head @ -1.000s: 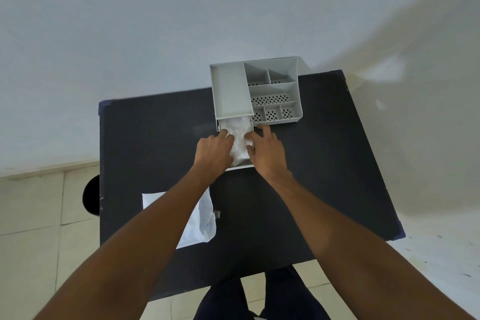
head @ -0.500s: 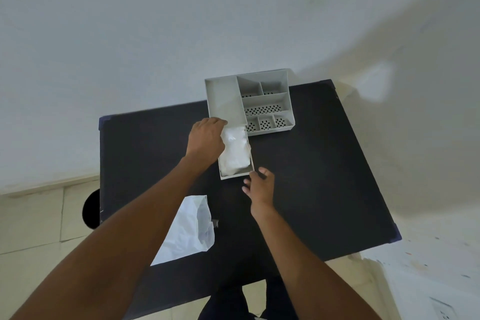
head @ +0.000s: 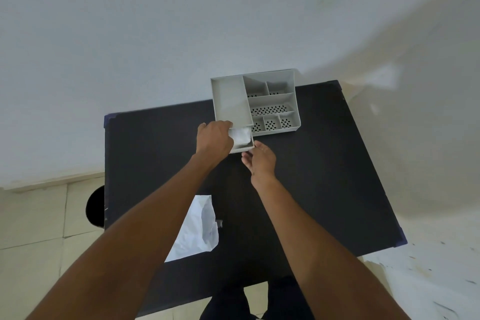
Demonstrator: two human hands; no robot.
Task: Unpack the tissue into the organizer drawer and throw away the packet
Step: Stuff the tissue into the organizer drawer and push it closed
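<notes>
— Found the tissue where?

— Lay crumpled and white in the drawer, itself pulled partway out of the organizer.

— Judged to handle how?

— Soft, light, springy; likely to puff up and snag under the organizer's top unless pressed flat. Best pushed down from above, not pinched.

— And the drawer?

— Looked like stiff, light plastic. Best taken by the front wall, with the organizer steadied, since probably light enough to slide on the table.

— Left hand?

— Curled over the drawer's left edge, fingers against the tissue; pressing or gripping, could not tell.

— Right hand?

— Loose, fingers spread, tips just at the drawer's front corner, holding nothing.

— Packet?

— Lay slack and empty-looking near the table's near-left edge, well apart from the drawer. Thin, probably slippery; best scrunched whole to lift.
</notes>
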